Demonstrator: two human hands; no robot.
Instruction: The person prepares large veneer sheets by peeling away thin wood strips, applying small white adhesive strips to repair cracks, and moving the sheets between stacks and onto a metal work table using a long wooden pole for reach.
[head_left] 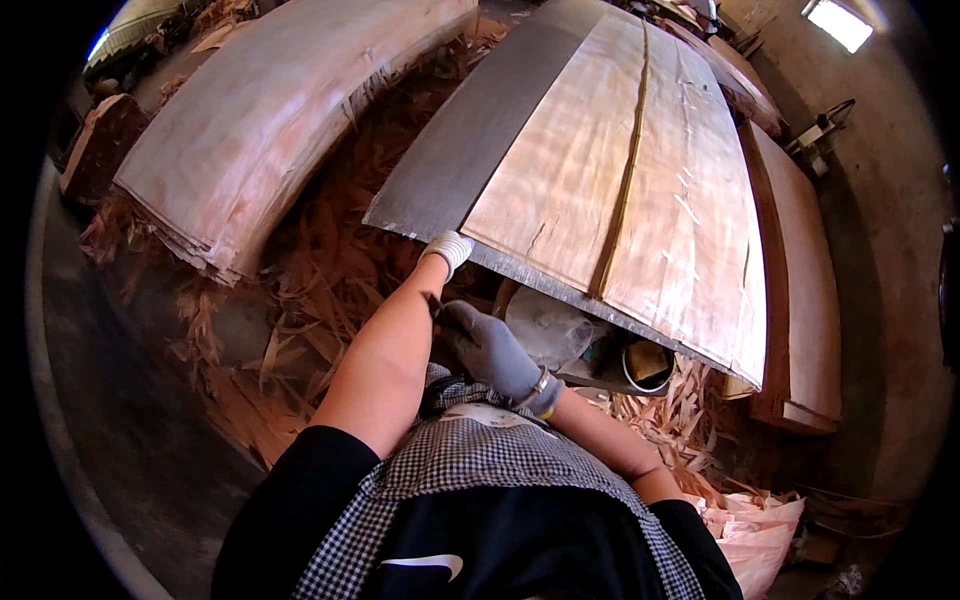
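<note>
A wide stack of pale wood veneer [565, 150] lies on a dark grey board [440, 145], whose left strip and near edge show. At the veneer's near left corner, my left hand [450, 252] in a white ribbed glove is closed on the edge; its fingertips are hidden. My right hand [495, 352], in a grey glove with a band at the wrist, is held low in front of my apron beside my left forearm. Its fingers are curled round a small dark thing [433, 306], mostly hidden, which I cannot make out. A dark brown gap runs lengthwise through the top veneer.
Another curved-looking veneer stack [290, 110] stands at the left, and a third stack [800, 280] at the right. Torn veneer scraps [330, 270] cover the floor between them. Beneath the board's near edge are a plastic bag [545, 325] and a round container [648, 366].
</note>
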